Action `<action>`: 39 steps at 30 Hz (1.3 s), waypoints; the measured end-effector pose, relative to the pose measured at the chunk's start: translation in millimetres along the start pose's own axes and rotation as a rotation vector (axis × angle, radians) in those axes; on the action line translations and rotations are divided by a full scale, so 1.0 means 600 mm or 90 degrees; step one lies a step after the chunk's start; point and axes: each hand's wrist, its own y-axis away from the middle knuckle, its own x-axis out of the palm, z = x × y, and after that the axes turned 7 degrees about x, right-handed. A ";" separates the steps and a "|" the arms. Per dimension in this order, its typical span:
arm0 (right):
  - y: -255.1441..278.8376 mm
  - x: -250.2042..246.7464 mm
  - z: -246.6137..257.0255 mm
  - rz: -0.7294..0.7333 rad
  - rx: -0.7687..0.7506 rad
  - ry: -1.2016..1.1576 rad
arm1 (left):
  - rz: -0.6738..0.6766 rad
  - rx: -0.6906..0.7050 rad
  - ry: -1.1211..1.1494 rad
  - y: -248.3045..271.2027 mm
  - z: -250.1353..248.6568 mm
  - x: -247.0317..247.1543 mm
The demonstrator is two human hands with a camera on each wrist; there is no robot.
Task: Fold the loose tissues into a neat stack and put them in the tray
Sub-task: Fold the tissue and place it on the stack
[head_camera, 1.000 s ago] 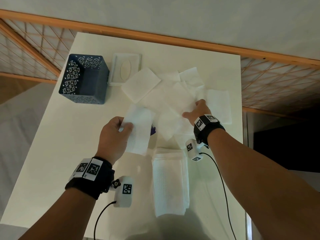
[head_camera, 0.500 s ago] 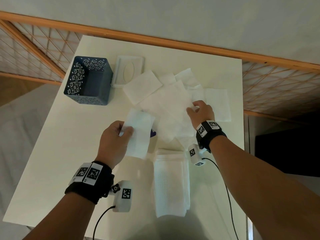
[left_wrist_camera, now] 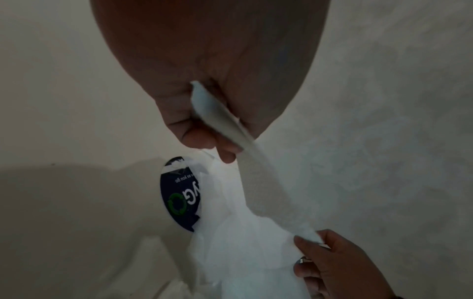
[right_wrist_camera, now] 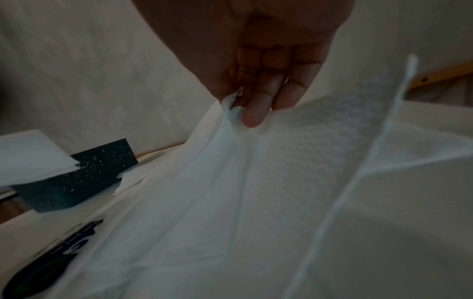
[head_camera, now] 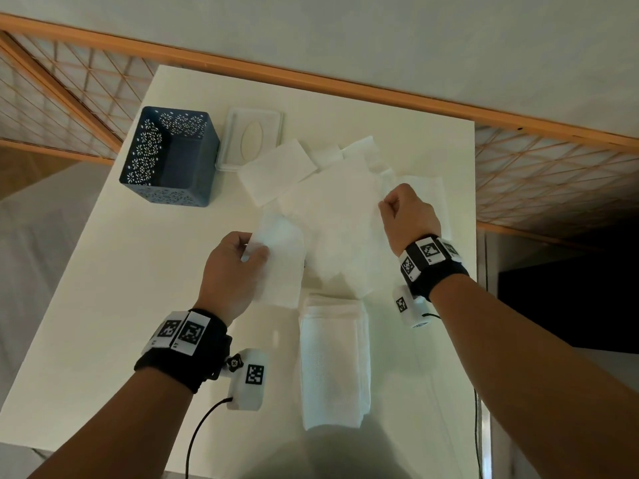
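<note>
Likely a room in a home: plain pale wall [head_camera: 345, 36], wooden rail [head_camera: 345, 95] with lattice panels [head_camera: 52, 98] behind a small white table [head_camera: 121, 271]. On the table's far left corner, a dark blue patterned tray [head_camera: 169, 157] beside a white tissue-box lid [head_camera: 252, 140].

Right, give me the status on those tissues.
Done: a folded stack lies on the table. In hand: left hand and right hand pinch one tissue between them. Left: loose tissues remain scattered; nothing shows in the blue tray.

Black wristbands [head_camera: 183, 357] with square-code tags, white wrist cameras [head_camera: 247, 378], black cables [head_camera: 202, 430]
</note>
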 end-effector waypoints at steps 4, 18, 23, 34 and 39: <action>0.005 -0.023 -0.011 0.001 -0.022 0.018 | -0.001 0.004 0.032 0.016 -0.025 0.004; 0.032 -0.040 -0.014 -0.005 -0.064 -0.121 | 0.217 -0.207 0.132 0.211 0.023 0.058; 0.043 -0.047 -0.008 0.006 -0.053 -0.115 | 0.177 -0.154 0.044 0.223 0.035 0.059; 0.073 -0.052 0.001 0.035 -0.044 -0.135 | 0.193 -0.061 -0.170 0.218 0.051 0.065; 0.077 -0.058 0.003 0.039 -0.049 -0.175 | 0.157 -0.047 -0.166 0.214 0.056 0.070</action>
